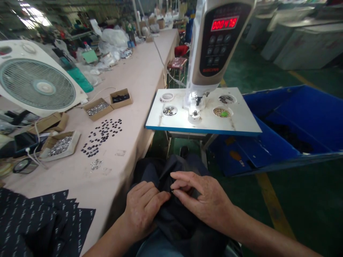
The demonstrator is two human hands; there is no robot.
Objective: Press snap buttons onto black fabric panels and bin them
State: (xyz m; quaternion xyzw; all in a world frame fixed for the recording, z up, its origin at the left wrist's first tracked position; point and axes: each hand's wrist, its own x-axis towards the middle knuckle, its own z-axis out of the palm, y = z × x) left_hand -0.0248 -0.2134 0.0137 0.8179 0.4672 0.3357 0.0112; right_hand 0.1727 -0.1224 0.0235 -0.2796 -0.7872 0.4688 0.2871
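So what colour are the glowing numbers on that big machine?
Red, on the grey press machine's dark display panel, seen best in the head view.

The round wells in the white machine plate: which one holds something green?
The front right well, nearest the blue bin: it holds small gold-coloured pieces with a green item among them. The other wells show only silvery, dark or whitish contents.

Garment factory, snap press machine (214,50), long worktable (139,82)
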